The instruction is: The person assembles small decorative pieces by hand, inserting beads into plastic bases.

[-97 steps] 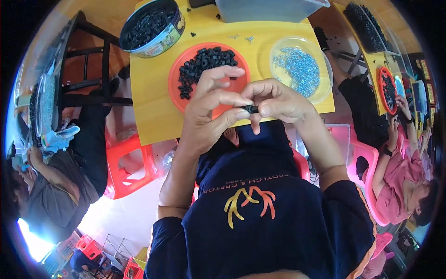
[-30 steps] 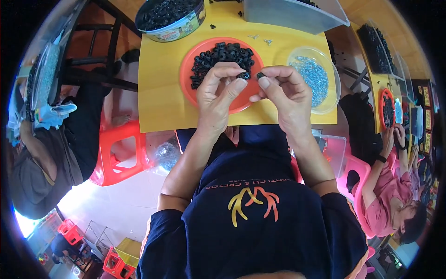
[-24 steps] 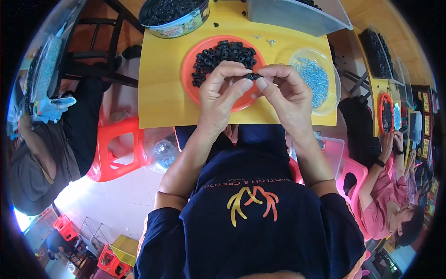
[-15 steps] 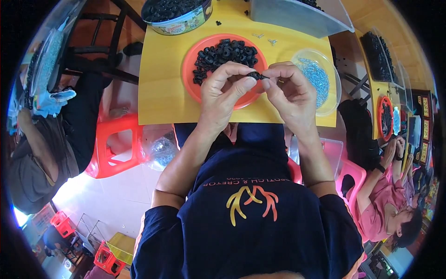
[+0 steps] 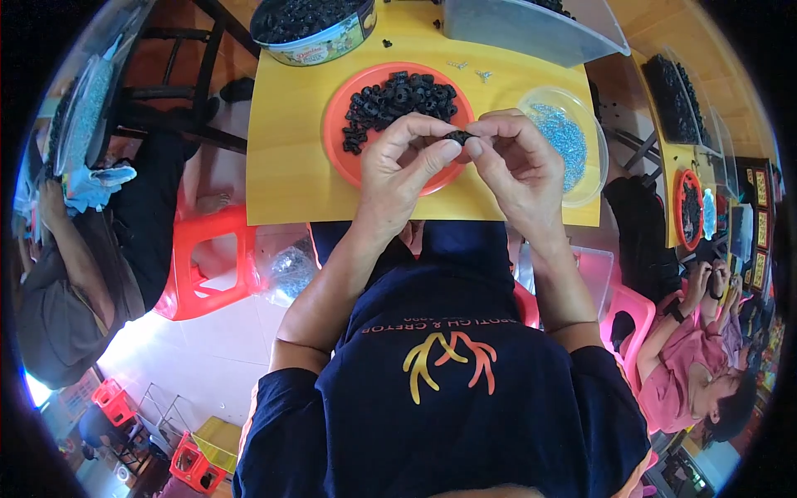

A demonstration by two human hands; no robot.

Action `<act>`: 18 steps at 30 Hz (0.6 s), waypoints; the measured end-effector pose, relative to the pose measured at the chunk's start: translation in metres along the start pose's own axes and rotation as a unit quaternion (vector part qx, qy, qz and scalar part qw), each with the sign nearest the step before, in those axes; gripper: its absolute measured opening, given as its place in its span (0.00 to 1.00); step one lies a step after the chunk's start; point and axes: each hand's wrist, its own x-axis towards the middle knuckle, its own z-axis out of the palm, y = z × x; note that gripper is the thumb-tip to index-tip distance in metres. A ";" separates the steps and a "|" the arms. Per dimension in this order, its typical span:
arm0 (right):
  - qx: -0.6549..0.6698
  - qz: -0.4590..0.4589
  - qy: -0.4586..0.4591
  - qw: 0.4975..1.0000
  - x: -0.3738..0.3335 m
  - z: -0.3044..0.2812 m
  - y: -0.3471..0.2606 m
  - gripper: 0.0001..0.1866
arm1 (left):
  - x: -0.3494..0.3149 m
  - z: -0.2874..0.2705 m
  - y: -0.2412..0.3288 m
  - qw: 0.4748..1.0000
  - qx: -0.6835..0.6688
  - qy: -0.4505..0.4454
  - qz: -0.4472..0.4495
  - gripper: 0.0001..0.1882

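L hand (image 5: 411, 158) pinches a small black pc (image 5: 460, 138) btwn thumb & index; R hand (image 5: 519, 162) has thumb & index closed on its R end. Can't tell if it's 1 part or 2. Pc is held over 1 red plate (image 5: 349, 166) w/ many black parts (image 5: 403, 98), on 1 yellow table (image 5: 290, 187). Around: 1 clear dish (image 5: 594, 137) w/ countless tiny blue-silver bits (image 5: 558, 137), 1 round tub (image 5: 322, 46), 1 clear box (image 5: 535, 37), 2 silvery clusters (image 5: 484, 75).

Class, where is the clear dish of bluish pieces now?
In the head view, the clear dish sits on the yellow table, right of the red plate, partly behind the right hand.
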 end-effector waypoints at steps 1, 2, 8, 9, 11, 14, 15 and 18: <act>0.000 0.000 0.000 1.000 0.000 -0.001 0.001 0.08 | 0.000 0.000 0.000 1.000 0.000 0.000 0.000 0.06; -0.011 -0.003 -0.001 1.000 0.000 -0.001 0.001 0.08 | 0.000 -0.001 -0.001 1.000 0.005 0.002 -0.001 0.06; -0.109 -0.027 -0.053 0.992 0.005 -0.011 -0.005 0.08 | 0.000 -0.006 -0.001 1.000 0.021 0.003 -0.010 0.07; -0.150 -0.038 -0.091 0.984 0.006 -0.014 -0.006 0.08 | 0.000 -0.007 -0.002 1.000 0.029 0.001 -0.010 0.07; -0.139 -0.042 -0.077 0.986 0.007 -0.014 -0.005 0.07 | 0.001 -0.006 0.000 1.000 0.023 0.002 -0.019 0.07; -0.010 0.013 -0.046 0.999 0.005 -0.009 -0.005 0.07 | 0.003 0.000 0.003 1.000 -0.002 0.003 -0.031 0.07; 0.109 0.072 -0.027 0.991 0.004 -0.008 -0.005 0.07 | 0.004 0.001 0.003 0.999 -0.019 0.003 -0.034 0.07; 0.120 0.079 -0.026 0.989 0.003 -0.010 -0.004 0.07 | 0.004 0.005 0.005 0.998 -0.035 0.009 -0.044 0.07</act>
